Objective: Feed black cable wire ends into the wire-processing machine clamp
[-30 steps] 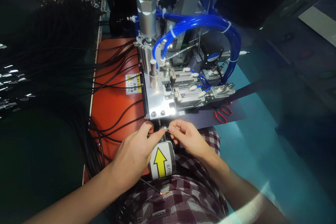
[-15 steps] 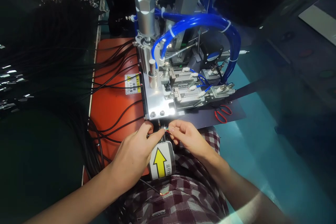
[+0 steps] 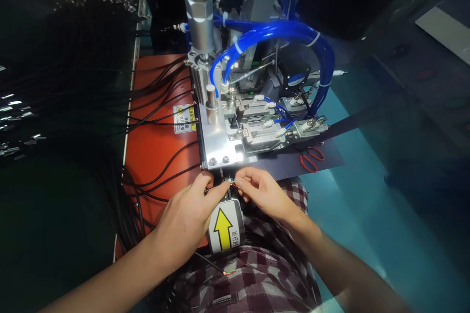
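Between my two hands, in front of the machine's silver plate (image 3: 216, 149), are thin coloured wires (image 3: 232, 182), some white, some red or green. My left hand (image 3: 193, 203) is closed, its thumb and finger pinching a dark cable close to the wires' base. My right hand (image 3: 259, 188) pinches the loose wire ends between thumb and fingertips. Just below them is a white cover (image 3: 233, 242) with a yellow arrow. A second black cable (image 3: 209, 261) with bared coloured ends lies over the checked cloth on my lap.
Blue air hoses (image 3: 279, 29) arch over the cylinders (image 3: 262, 137). Red-handled scissors (image 3: 312, 159) lie on the dark sheet at the right. Several black cables (image 3: 137, 205) cross the orange panel (image 3: 154, 151) on the left.
Both hands keep nearly the same pinch at the wires. The view has shifted very slightly, and the right fingers have moved only a little.
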### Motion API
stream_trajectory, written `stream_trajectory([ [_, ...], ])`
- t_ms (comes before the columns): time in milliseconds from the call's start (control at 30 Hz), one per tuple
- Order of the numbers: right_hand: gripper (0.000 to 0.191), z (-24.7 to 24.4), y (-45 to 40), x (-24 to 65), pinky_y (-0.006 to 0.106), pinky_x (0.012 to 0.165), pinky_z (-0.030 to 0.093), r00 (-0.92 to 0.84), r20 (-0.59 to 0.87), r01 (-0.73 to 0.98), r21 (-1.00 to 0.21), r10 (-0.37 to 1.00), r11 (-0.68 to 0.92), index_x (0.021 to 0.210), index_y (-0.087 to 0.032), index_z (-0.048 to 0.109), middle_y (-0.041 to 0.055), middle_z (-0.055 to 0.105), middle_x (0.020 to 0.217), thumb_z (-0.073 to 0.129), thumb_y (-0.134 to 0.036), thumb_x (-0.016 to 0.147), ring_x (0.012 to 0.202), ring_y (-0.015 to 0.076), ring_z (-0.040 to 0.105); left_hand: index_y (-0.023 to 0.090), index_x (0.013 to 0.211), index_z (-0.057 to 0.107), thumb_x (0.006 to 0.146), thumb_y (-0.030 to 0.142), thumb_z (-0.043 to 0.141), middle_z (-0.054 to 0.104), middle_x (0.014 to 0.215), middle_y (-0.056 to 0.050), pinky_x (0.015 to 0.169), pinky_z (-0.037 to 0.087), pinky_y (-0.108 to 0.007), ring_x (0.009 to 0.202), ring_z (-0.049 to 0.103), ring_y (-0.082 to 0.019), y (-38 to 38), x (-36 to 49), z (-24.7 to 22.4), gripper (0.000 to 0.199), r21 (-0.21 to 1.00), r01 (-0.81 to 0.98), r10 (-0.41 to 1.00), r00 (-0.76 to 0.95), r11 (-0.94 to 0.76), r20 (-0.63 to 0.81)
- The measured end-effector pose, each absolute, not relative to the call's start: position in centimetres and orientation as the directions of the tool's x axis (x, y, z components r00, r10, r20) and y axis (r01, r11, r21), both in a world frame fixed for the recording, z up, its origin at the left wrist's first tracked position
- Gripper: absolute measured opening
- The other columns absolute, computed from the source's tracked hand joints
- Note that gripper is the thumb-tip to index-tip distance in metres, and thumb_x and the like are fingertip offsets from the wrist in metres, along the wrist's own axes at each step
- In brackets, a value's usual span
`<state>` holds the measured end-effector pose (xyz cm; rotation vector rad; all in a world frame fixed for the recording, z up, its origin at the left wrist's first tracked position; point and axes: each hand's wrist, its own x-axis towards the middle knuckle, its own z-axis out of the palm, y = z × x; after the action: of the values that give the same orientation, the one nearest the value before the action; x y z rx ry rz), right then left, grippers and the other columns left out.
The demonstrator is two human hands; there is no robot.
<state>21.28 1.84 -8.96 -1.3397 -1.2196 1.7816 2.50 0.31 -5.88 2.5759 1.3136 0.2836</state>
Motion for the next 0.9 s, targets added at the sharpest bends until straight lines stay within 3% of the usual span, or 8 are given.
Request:
stream_trajectory([
  [900, 0.028, -9.12, 2.16, 21.50, 0.022, 0.050, 0.028, -0.421, -0.414, -0.096, -0.864, 0.807, -0.494, 0.068, -0.016, 0.049, -0.0050, 0.047, 0.060, 0.060, -0.039, 0.078, 0.049, 0.0070, 0.040, 0.020, 0.119, 0.057, 0.082, 0.005, 0.045, 0.052, 0.088, -0.008, 0.050, 0.048, -0.028, 0.067, 0.060, -0.021, 0.29, 2.49, -5.85, 0.041, 0.345, 0.767, 0.821, 0.571, -0.541, 0.018],
])
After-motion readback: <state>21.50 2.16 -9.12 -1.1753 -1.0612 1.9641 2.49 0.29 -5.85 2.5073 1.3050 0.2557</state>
